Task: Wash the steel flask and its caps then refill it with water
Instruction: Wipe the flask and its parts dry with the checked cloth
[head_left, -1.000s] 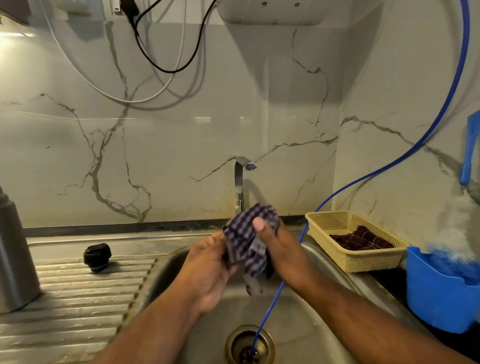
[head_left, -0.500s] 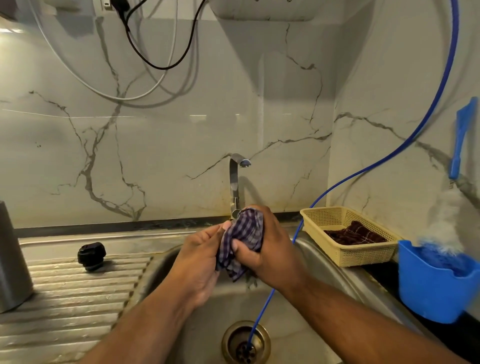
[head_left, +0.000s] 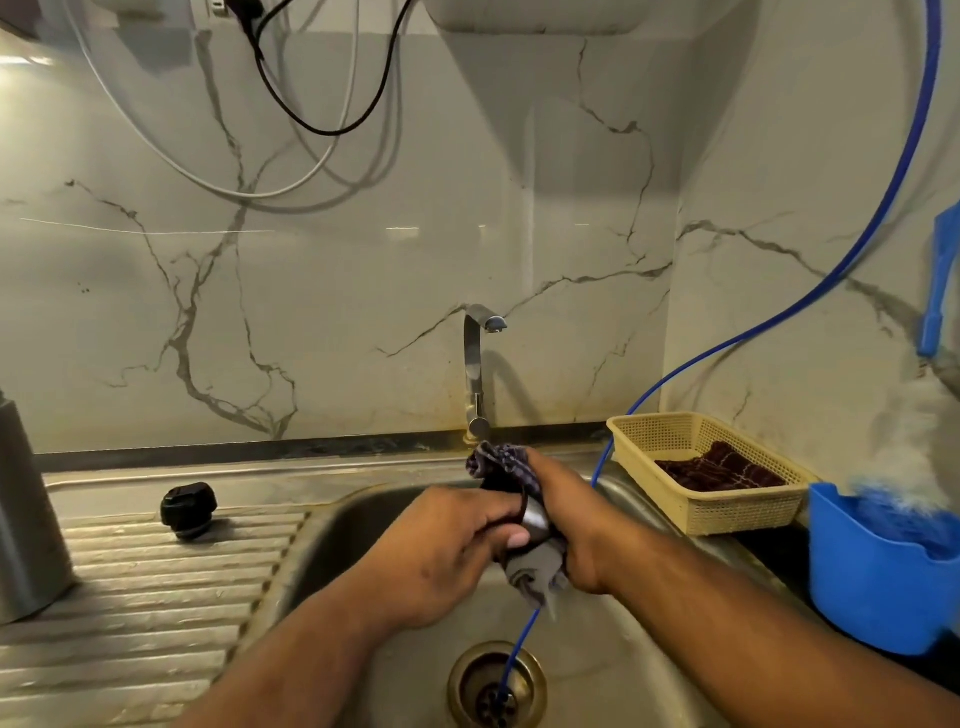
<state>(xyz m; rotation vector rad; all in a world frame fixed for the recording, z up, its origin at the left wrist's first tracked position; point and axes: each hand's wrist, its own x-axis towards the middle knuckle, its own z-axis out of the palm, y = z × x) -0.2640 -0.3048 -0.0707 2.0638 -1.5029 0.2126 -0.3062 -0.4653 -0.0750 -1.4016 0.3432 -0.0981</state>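
Over the steel sink (head_left: 332, 540), my left hand (head_left: 441, 551) grips a small shiny steel cap (head_left: 535, 517), mostly wrapped in a checked cloth (head_left: 506, 465). My right hand (head_left: 571, 525) grips the cloth around that cap from the right. The steel flask (head_left: 26, 519) stands upright at the far left on the ribbed drainboard (head_left: 156, 587), partly cut off by the frame edge. A black inner cap (head_left: 188, 509) sits on the drainboard behind the sink's left rim.
The tap (head_left: 478, 364) stands behind my hands, with no water running. A thin blue hose (head_left: 779, 317) runs from the right wall down into the drain (head_left: 496, 686). A yellow basket (head_left: 727, 514) with a dark cloth and a blue tub (head_left: 872, 582) stand at the right.
Both hands have turned the cloth around the cap; a bit of shiny steel now shows between them. The cloth bunched up higher behind my right hand.
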